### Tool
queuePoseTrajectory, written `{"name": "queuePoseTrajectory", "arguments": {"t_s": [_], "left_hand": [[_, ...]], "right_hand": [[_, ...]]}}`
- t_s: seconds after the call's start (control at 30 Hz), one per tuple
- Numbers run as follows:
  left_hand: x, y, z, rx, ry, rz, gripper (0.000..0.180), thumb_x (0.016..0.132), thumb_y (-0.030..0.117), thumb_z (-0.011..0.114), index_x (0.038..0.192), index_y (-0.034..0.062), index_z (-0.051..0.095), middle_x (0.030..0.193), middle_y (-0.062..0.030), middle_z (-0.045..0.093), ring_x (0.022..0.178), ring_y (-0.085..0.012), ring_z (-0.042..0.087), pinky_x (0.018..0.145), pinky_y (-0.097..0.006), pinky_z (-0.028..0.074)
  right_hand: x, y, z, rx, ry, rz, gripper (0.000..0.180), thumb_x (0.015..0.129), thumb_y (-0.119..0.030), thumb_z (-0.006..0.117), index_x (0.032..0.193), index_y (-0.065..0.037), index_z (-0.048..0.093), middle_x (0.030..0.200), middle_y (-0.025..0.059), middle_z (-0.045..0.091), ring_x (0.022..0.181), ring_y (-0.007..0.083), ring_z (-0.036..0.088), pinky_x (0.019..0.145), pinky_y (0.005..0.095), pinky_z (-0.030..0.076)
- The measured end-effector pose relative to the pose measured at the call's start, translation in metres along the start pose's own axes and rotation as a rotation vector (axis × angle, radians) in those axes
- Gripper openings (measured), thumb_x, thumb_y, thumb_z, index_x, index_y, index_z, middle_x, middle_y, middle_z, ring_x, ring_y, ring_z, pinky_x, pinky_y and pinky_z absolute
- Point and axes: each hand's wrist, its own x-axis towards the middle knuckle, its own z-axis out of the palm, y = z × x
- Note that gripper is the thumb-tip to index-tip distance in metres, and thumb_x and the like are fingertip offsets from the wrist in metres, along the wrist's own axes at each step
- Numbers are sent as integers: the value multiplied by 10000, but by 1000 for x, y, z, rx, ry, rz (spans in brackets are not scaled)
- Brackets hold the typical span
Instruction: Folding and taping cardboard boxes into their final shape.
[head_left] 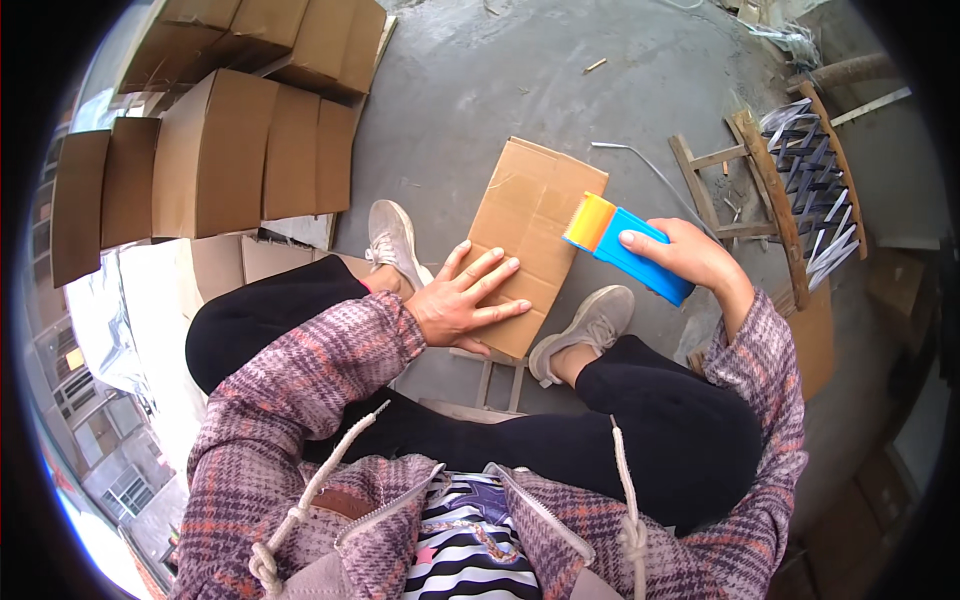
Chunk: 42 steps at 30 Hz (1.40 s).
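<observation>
A flattened brown cardboard box (535, 205) lies between my shoes, slanting away from me. My left hand (472, 298) rests flat on its near left part with the fingers spread. Just right of the cardboard, my right hand (690, 258) grips a tape dispenser (640, 262) with a blue body and a yellow, toothed end. That toothed end points left and overlaps the cardboard's right edge in view; whether it touches cannot be told. The tape inside is hidden.
Several brown cartons (235, 150) are stacked at the left. To the right stands a wooden chair (790, 200) with a seat of woven straps. A thin pale strip (650, 165) and wood scraps (595, 66) lie on the grey floor (450, 90). Wooden slats (500, 385) show beneath the cardboard.
</observation>
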Motion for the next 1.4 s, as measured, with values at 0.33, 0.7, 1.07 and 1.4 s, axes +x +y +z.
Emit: {"name": "queuePoseTrajectory", "arguments": {"t_s": [0.33,0.7,1.07,1.4], "left_hand": [[9,23,13,57,143,-12,849,724,652,589,1371,134,405,1462,-206,296,1364,-427,241,1065,-634,166],[99,-56,-56,-51,510,-256,527,910,331,504,1362,80,401,1413,-159,387,1329,-315,338,1100,-508,204],[106,-76,-71,140,116,-145,780,766,449,637,1390,88,338,1450,-148,342,1372,-275,272,1104,-533,190],[-3,1,-39,197,-202,84,1134,574,519,791,1479,172,203,1522,-122,183,1416,-301,169,1110,-562,178]], "right_hand": [[5,8,0,79,-27,-31,579,863,-550,567,957,21,590,744,77,613,597,153,625,548,280,505],[0,-2,2,16,-2,8,750,782,-671,549,958,51,655,819,165,653,735,236,627,665,352,490],[2,-11,-4,-43,4,-25,794,752,-697,565,942,70,645,848,177,653,745,235,631,658,353,489],[6,-5,-1,14,-46,1,651,832,-612,563,980,17,644,819,99,659,716,150,625,661,286,496]]}}
